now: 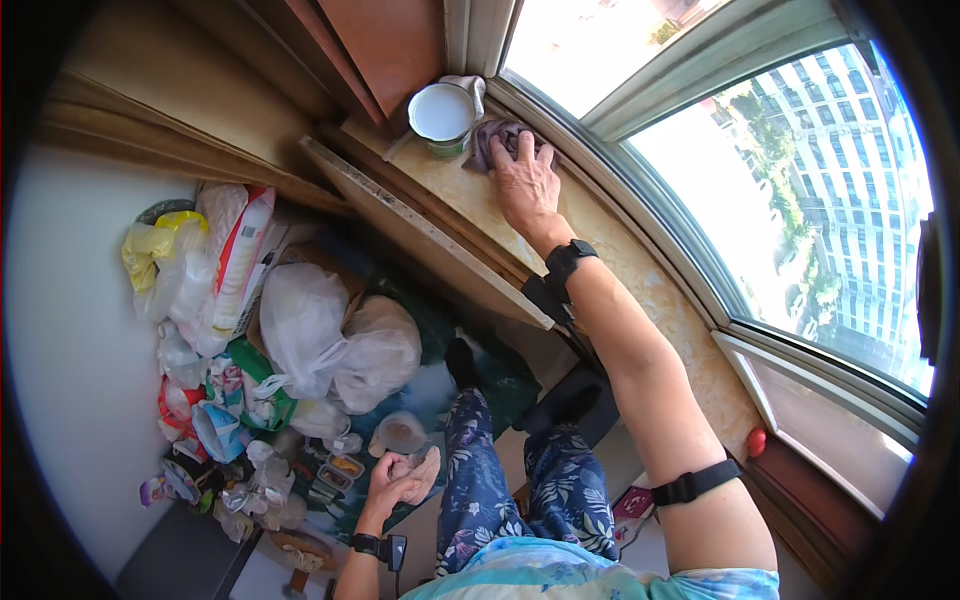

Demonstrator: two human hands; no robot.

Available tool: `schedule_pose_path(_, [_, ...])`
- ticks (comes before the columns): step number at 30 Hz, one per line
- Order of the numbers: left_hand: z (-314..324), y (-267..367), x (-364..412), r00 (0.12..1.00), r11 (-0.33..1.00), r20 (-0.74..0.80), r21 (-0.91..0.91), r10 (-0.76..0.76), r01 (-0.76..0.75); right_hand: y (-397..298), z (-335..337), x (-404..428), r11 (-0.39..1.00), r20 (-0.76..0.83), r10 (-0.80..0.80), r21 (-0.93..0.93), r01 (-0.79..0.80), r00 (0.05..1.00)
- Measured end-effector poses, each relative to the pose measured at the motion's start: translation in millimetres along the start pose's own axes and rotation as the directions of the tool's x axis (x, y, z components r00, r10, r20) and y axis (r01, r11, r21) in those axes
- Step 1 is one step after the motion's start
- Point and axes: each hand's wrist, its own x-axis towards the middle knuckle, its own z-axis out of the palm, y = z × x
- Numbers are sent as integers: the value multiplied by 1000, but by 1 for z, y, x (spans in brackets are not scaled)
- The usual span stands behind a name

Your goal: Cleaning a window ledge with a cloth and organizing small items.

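My right hand point(527, 180) reaches far out and presses a bunched dark purple-grey cloth point(499, 136) onto the yellow marbled windowsill point(637, 266), close to the window frame. Just left of that cloth stands a round tub point(442, 116) with a whitish top; whether this is a lid or its contents I cannot tell. Behind the tub a pale cloth point(472, 90) lies in the corner. Lower down, my left hand point(386, 491) holds a crumpled pinkish cloth point(421, 476) beside my leg. Below it, out of its grip, is a translucent round container point(403, 433).
A raised board point(427, 229) runs along the sill's inner side. Stuffed plastic bags point(300, 322) and mixed packages are heaped at left by the wall. The sliding window point(675, 112) borders the sill on the right. A red round object point(757, 442) sits at the sill's near end.
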Motion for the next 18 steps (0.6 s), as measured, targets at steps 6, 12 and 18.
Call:
schedule_pose_path(6, [1,18,0,1000,1000,-9,1,0,0,30,-7,-45,998,-56,10,67,-6,998])
schedule_pose_path(12, [27,41,14,987,982,56,107,153,-158,115,-27,-153,981,-75,192,12,-192,978])
schedule_pose_path(18, [73,74,16,954,934,113,201,278,-296,212,-42,-263,929,-139,351,-75,-363,926])
